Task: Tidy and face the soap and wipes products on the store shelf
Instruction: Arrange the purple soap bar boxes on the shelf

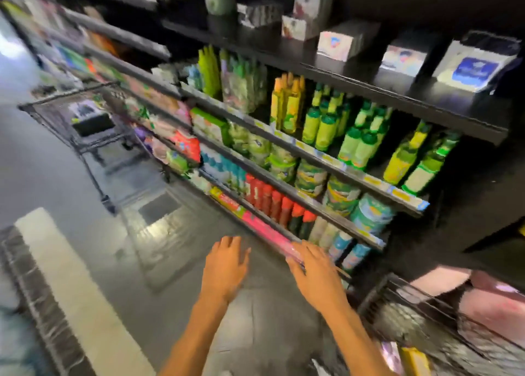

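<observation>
The frame is motion-blurred. Dark store shelves run from upper left to lower right. Green and yellow bottles (326,125) stand on a middle shelf, with green wipes packs (281,159) on the shelf below and red-capped bottles (270,199) lower still. A pink pack (264,230) lies along the front of the lowest shelf. My right hand (312,267) lies with straight fingers on the near end of that pink pack. My left hand (227,265) hovers over the floor with fingers spread, holding nothing, a little left of the pack.
White boxes (338,41) and a blue-labelled bag (477,63) sit on the top shelf. A black wire cart (85,125) stands in the aisle at the left. A wire basket (443,319) with pink items is at the lower right. Grey floor lies under my hands.
</observation>
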{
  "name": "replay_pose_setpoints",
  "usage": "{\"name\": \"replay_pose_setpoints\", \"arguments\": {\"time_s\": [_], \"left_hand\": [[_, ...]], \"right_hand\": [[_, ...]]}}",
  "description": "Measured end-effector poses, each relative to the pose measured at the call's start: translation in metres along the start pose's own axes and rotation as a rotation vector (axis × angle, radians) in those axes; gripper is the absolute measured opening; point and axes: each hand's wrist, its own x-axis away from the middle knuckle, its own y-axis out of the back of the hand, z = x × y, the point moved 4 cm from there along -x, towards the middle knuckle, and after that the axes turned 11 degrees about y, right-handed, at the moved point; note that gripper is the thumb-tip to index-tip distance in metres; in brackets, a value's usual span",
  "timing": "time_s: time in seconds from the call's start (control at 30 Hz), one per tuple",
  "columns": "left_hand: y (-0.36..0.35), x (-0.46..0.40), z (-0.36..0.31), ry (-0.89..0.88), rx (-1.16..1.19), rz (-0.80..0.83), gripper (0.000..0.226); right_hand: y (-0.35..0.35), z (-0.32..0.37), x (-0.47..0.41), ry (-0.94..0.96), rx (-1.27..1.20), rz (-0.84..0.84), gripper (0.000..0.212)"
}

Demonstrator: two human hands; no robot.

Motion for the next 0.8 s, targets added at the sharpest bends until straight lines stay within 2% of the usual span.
{"name": "replay_pose_setpoints", "arguments": {"time_s": [0.2,0.3,0.43,0.63,0.8], "left_hand": [[0.05,-0.027,0.098,0.125,0.093,-0.048,0.042],[0.065,-0.045,0.126,0.151,0.104,-0.033,0.054],[0.085,-0.085,0.152,0.161,0.099,-0.027,0.044],[0.1,-0.173,0.175,0.15,0.066,0.01,0.046],[0.123,-0.272,0.172,0.112,0.049,0.016,0.045]], "right_hand": [[-0.046,0.087,-0.069,0.061,-0.018,0.074,0.06],[-0.058,0.114,-0.099,0.082,0.0,0.085,0.058],[-0.078,0.139,-0.149,0.088,-0.018,0.107,0.056],[-0.113,0.137,-0.233,0.108,-0.042,0.088,0.08],[-0.117,0.145,-0.316,0.015,-0.105,0.062,0.044]]}}
